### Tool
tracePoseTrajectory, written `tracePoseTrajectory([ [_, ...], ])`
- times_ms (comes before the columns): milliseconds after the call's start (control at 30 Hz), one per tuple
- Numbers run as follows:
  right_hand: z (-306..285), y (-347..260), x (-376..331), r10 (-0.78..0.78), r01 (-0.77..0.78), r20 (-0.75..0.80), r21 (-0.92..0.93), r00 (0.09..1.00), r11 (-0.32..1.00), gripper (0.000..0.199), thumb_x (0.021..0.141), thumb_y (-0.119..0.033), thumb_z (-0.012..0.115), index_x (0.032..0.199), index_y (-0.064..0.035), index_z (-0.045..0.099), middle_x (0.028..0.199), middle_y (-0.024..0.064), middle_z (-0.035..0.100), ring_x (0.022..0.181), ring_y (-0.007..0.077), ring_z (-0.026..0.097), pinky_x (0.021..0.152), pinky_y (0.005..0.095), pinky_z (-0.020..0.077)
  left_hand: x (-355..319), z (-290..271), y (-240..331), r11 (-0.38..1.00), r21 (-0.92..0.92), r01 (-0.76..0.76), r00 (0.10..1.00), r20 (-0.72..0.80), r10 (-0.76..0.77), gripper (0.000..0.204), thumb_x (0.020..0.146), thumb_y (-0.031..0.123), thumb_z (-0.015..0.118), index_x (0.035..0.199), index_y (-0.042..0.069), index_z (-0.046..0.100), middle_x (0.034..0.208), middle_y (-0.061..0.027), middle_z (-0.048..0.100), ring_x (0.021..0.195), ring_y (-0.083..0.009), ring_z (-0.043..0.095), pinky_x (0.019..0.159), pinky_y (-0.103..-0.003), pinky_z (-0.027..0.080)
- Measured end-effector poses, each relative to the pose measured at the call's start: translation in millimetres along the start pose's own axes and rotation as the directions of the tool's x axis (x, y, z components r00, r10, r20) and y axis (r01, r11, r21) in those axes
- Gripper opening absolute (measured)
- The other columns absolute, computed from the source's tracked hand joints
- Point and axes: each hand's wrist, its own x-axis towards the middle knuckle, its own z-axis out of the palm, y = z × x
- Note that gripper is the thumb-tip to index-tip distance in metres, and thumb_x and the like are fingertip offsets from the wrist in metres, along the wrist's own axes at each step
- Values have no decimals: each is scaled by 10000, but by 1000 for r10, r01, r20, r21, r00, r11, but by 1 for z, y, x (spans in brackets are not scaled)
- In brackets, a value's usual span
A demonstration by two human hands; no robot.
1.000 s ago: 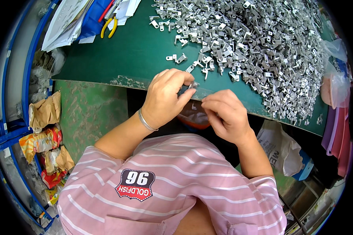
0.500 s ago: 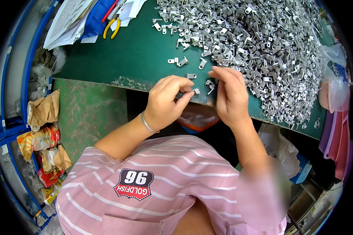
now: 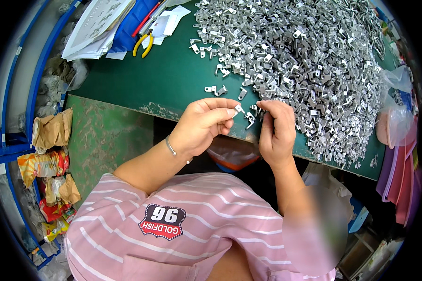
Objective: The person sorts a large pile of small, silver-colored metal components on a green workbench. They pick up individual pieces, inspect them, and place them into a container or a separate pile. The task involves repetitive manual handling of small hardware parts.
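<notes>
My left hand (image 3: 204, 125) is raised over the table's near edge. Its thumb and index finger pinch a small bent metal bracket (image 3: 238, 108). To its right, my right hand (image 3: 278, 133) curls its fingers beside a few loose brackets (image 3: 251, 121) at the near side of the pile. Whatever its fingertips grip, if anything, is hidden. A large heap of silvery metal brackets (image 3: 309, 61) covers the right and far part of the green table (image 3: 140, 79). More single brackets (image 3: 221, 90) lie just beyond my left hand.
At the far left are yellow-handled pliers (image 3: 143, 45), a blue bin (image 3: 129, 30) and papers (image 3: 94, 28). A blue shelf frame (image 3: 33, 89) with bags (image 3: 51, 130) runs along the left. Clear plastic bags (image 3: 401, 119) hang at the right edge. An orange-rimmed container (image 3: 234, 161) sits below the table edge.
My left hand has turned, bringing the pinched bracket into clearer sight. My right hand's fingers have moved nearer and curled in by the loose brackets. The view has shifted slightly.
</notes>
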Motion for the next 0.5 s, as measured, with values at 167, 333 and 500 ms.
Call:
tracePoseTrajectory([
  [167, -2, -5, 2, -14, 14, -11, -10, 1000, 1000, 334, 785, 155, 592, 1089, 30, 650, 981, 188, 674, 924, 387, 638, 858, 449, 498, 20, 9, 19, 994, -108, -13, 999, 30, 17, 194, 981, 57, 603, 1145, -31, 658, 928, -46, 666, 801, -119, 646, 695, -253, 535],
  [333, -3, -6, 1, -7, 8, -25, 6, 1000, 1000, 312, 779, 146, 608, 1065, 29, 647, 955, 189, 672, 904, 386, 636, 835, 449, 501, 70, 47, 84, 953, -117, -279, 958, 34, 285, 186, 976, 66, 630, 1153, 11, 636, 931, -41, 664, 842, -137, 676, 721, -267, 575],
  [500, 0, -3, 2, -25, 25, -42, 9, 999, 1000, 308, 775, 144, 616, 1054, 19, 650, 949, 179, 672, 896, 377, 635, 830, 446, 503, 164, 54, 177, 907, -113, -405, 910, 49, 412, 63, 951, 63, 671, 984, 33, 625, 836, -32, 634, 713, -115, 633, 608, -246, 555],
])
